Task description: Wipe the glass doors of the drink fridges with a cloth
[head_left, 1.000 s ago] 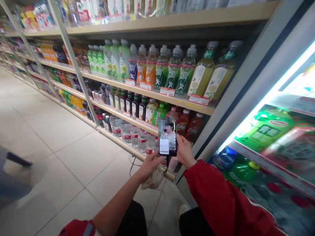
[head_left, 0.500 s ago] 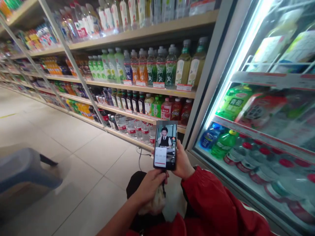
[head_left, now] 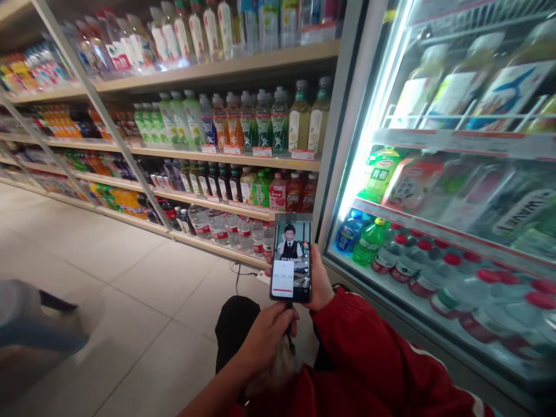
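Smartphone (head_left: 290, 263), lit, sits below view centre, towards six o'clock. I record the right grip (head_left: 320, 281) clasping its three o'clock edge; the left grip (head_left: 271, 325) appears closed on the dark cord (head_left: 291, 343) at six. Step, in my judgement: viewing. Next move calls for cord slack. Shelves (head_left: 217, 68) at eleven, cooler (head_left: 358, 104) at two.

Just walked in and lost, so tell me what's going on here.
Someone in a red jacket holds a smartphone in the right hand, screen facing them. The left hand is just below the phone's lower end, fingers curled in beside a dark cord; whether they grip it is unclear. The screen shows a figure in a dark vest, with a white panel below. Drink shelves stand ahead, a drinks fridge to the right.
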Motion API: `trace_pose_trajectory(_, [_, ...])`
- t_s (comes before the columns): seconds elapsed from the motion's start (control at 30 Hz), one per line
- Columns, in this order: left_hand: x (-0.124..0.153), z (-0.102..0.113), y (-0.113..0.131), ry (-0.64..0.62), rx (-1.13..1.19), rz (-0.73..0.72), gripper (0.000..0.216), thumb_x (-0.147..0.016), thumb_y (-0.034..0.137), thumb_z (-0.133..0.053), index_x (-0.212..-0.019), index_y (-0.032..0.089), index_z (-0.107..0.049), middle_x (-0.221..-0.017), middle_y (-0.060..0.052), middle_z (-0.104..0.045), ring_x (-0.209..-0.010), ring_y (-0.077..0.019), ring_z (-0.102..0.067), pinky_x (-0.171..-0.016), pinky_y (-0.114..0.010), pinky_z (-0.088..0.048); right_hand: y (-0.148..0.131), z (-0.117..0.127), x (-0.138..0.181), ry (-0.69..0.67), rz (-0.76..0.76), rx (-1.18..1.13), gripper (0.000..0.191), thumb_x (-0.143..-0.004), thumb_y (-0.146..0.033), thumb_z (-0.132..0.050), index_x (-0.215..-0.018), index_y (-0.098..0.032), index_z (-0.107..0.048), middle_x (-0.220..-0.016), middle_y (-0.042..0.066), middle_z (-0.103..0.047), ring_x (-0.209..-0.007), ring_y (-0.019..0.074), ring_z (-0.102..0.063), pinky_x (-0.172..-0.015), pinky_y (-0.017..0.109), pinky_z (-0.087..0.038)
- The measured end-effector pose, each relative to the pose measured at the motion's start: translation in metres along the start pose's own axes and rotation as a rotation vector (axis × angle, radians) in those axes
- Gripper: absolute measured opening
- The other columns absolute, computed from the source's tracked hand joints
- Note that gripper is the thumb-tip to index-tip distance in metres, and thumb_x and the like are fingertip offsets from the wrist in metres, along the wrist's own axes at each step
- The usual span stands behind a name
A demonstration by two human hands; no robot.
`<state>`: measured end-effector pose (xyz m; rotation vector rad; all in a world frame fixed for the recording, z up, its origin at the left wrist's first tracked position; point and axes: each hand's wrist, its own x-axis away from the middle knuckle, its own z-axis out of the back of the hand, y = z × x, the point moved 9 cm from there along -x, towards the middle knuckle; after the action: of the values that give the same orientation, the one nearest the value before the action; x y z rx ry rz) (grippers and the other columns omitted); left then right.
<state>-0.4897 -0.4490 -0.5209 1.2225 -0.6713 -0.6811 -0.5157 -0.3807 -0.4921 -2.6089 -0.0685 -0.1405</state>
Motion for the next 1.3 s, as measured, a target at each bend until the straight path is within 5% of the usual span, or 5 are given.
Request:
trace_pose_trajectory(0.47, [0.015,-0.011,0.005,-0.013,-0.013,-0.012,0.03,-0.08,0.04,-0.039,-0.063,0.019,-0.05,-0.059,0.002,-0.05,-0.061,-0.0115,-0.047,-0.063,-0.023,-0.037,-0.004,0.006,0.019,0.117,0.086,-0.023,0.066,-0.087,-0.065,-0.016,-0.103,-0.019,-0.061,-0.084,0.008,-0.07,-0.075,0.0196,-0.067,-0.07,0.04,-0.055])
trace_pose_trajectory(0.63, [0.041,-0.034,-0.028,-0.205,0.032,0.127,0.034,-0.077,0.044,-0.045,-0.055,0.018,-0.048,-0.055,0.001,-0.049,-0.057,-0.0111,-0.046,-0.06,-0.023,-0.037,-0.067,0.01,0.033,0.135,0.367,0.013,0.072,-0.085,-0.068,-0.012,-0.099,-0.021,-0.064,-0.089,0.009,-0.07,-0.078,0.0211,-0.067,-0.078,0.045,-0.052])
trace_pose_trajectory(0.8, [0.041,0.054,-0.02,0.255,0.257,0.153,0.041,-0.063,0.057,-0.058,-0.069,0.018,-0.053,-0.056,0.003,-0.051,-0.051,-0.0106,-0.047,-0.05,-0.022,-0.038,-0.082,0.016,0.05,0.15,0.355,0.098,0.072,-0.084,-0.07,-0.012,-0.1,-0.022,-0.063,-0.091,0.009,-0.069,-0.079,0.0217,-0.067,-0.079,0.046,-0.051])
trace_pose_trajectory(0.93, [0.036,0.081,0.007,0.3,0.358,0.148,0.047,-0.058,0.056,-0.065,-0.084,0.019,-0.052,-0.052,0.006,-0.051,-0.043,-0.0096,-0.046,-0.042,-0.02,-0.035,-0.056,0.015,0.049,0.097,0.266,0.078,0.073,-0.083,-0.071,-0.012,-0.099,-0.02,-0.062,-0.088,0.009,-0.069,-0.078,0.0224,-0.067,-0.077,0.044,-0.052])
trace_pose_trajectory(1.3, [-0.026,0.032,-0.022,0.131,0.308,0.181,0.047,-0.066,0.063,-0.057,-0.06,0.016,-0.05,-0.049,0.005,-0.048,-0.041,-0.0072,-0.046,-0.044,-0.02,-0.039,-0.027,0.041,-0.008,0.159,0.219,0.118,0.056,-0.08,-0.069,-0.036,-0.096,-0.022,-0.062,-0.077,0.004,-0.069,-0.07,0.019,-0.067,-0.068,0.035,-0.055])
